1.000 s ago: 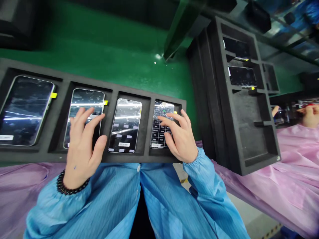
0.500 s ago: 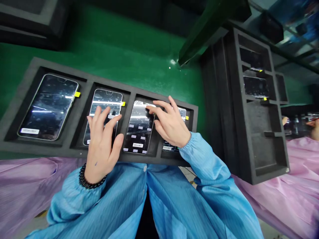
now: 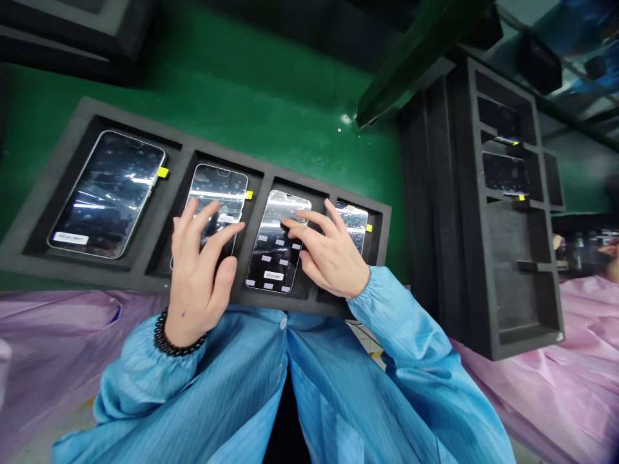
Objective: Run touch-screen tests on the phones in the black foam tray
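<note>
Head view, close above tray [image 3: 269, 174], facing forward-down.

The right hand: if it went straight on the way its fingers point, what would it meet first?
Most likely the third phone from the left: the right hand overlaps it in view, though whether they touch is unclear.
</note>
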`<state>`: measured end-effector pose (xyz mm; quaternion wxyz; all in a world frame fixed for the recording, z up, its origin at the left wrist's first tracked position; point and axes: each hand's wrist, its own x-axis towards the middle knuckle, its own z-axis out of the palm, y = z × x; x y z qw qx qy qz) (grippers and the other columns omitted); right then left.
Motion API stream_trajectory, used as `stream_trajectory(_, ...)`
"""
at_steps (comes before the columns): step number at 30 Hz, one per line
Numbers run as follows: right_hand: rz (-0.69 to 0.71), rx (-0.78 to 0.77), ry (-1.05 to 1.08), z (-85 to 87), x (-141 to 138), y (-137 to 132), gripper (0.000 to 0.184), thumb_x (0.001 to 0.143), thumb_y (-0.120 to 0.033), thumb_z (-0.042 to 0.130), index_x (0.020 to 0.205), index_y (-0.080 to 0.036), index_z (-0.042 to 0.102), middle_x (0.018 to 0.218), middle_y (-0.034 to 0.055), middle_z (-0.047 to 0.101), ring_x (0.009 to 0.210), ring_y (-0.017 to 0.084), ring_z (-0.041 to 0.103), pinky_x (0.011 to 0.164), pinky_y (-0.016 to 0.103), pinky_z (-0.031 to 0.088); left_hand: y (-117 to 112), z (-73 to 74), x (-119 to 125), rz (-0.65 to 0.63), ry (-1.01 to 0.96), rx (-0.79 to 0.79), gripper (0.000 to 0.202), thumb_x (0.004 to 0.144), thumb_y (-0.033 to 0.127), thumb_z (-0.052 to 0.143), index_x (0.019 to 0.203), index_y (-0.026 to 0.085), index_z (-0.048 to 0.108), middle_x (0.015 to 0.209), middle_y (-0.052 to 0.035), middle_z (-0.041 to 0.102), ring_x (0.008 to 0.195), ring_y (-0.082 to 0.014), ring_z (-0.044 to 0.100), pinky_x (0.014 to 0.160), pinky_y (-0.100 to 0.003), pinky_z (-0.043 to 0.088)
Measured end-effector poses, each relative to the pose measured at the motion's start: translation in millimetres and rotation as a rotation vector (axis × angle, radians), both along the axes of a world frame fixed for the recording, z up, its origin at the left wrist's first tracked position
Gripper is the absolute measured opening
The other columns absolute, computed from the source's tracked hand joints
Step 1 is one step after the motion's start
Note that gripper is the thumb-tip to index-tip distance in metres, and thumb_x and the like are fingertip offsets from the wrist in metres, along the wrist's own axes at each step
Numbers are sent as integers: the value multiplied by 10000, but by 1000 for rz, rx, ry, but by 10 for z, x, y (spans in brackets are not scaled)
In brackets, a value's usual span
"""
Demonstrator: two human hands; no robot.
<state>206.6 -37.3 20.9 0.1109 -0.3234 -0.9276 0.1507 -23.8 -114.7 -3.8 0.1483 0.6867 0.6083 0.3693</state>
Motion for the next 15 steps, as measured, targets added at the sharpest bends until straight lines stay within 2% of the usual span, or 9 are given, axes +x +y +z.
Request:
stream_trajectory(5, 100, 10, -16, -13, -147, 29, 399, 870, -94, 428, 1219, -172, 605, 1370, 73, 672, 1358, 291, 533, 1284, 677, 191, -4, 3, -35, 23, -46, 2, 403, 1002, 254, 395, 1356, 316, 577, 1592, 17, 431, 1547, -238, 305, 1309, -507, 275)
stream_trajectory(9, 197, -13, -4, -15, -175, -23, 402, 876, -89, 415, 1218, -184, 603, 1388, 54, 666, 1378, 269, 517, 1298, 658, 166, -5, -29, -21, 60, -34, -1, 389, 998, 313, 401, 1329, 288, 603, 1572, -24, 459, 1539, -269, 320, 1294, -529, 287)
stream_trajectory(15, 123, -22, 4, 27, 34, -140, 377, 876, -94, 414, 1175, -186, 623, 1298, 55, 720, 1335, 282, 561, 1284, 683, 178, -17, -55, -20, 65, -36, 16, 401, 973, 282, 452, 1345, 326, 596, 1580, -15, 448, 1536, -281, 321, 1290, -537, 289)
